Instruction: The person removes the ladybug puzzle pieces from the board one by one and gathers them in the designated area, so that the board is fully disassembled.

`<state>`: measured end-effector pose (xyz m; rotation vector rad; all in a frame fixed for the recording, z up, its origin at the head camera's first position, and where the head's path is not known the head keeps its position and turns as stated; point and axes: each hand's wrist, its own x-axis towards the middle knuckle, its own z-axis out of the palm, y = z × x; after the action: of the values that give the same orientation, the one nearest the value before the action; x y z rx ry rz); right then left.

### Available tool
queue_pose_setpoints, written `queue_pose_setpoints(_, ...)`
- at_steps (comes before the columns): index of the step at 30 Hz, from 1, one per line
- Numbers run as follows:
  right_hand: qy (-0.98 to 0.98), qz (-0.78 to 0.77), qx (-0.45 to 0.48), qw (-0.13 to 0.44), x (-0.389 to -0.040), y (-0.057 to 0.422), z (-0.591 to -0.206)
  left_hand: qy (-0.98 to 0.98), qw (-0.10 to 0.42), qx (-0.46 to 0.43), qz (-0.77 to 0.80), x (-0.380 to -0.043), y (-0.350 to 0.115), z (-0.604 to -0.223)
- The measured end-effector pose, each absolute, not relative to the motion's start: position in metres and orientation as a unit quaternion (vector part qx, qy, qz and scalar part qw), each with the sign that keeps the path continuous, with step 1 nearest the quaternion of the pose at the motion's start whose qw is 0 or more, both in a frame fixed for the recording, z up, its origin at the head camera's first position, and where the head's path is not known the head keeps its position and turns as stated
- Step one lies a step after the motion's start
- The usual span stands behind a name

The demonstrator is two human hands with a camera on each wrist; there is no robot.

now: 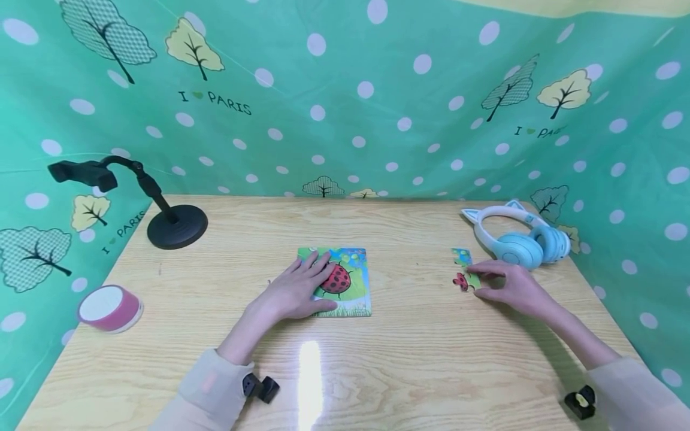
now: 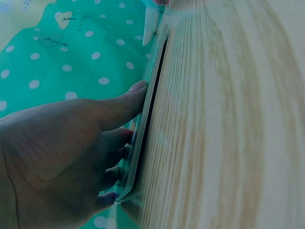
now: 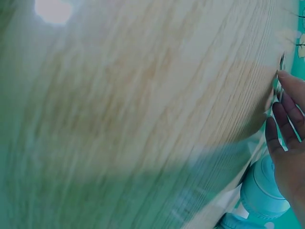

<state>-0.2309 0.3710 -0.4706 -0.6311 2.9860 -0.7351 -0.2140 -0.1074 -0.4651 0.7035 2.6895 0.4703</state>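
A square jigsaw puzzle [image 1: 353, 293] with a red spotted ladybug lies at the middle of the table. My left hand [image 1: 293, 290] rests on its left part with the fingers spread, covering that side. In the left wrist view the thumb and fingertips of the left hand [image 2: 62, 152] lie along the thin puzzle board [image 2: 138, 148]. To the right, my right hand [image 1: 512, 286] pinches a red and green puzzle piece [image 1: 465, 281] between thumb and fingers, low at the tabletop. Just behind it lies a blue and green puzzle piece [image 1: 461, 256].
Light blue cat-ear headphones [image 1: 520, 248] sit just beyond the right hand. A black stand with a bent neck [image 1: 178, 226] is at the back left, and a pink and white round object [image 1: 110, 308] at the left edge. Green dotted cloth [image 1: 345, 120] encloses the wooden table [image 1: 399, 371].
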Motion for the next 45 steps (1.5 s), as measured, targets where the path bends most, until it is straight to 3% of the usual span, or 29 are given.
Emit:
queue_pose_setpoints(16, 0.942, -0.255, -0.215, -0.035, -0.240, 0.355, -0.458, 0.940, 0.166, 0.246, 0.169, -0.215, -0.108, -0.464)
queue_pose_setpoints(38, 0.878, -0.419, -0.230, -0.003, -0.276, 0.240, -0.432, 0.936, 0.173, 0.253, 0.170, -0.215, -0.108, -0.465)
queue_pose_setpoints(45, 0.853, -0.458, -0.245, 0.049, -0.279, 0.197, -0.422, 0.939, 0.171, 0.249, 0.164, -0.215, -0.109, -0.464)
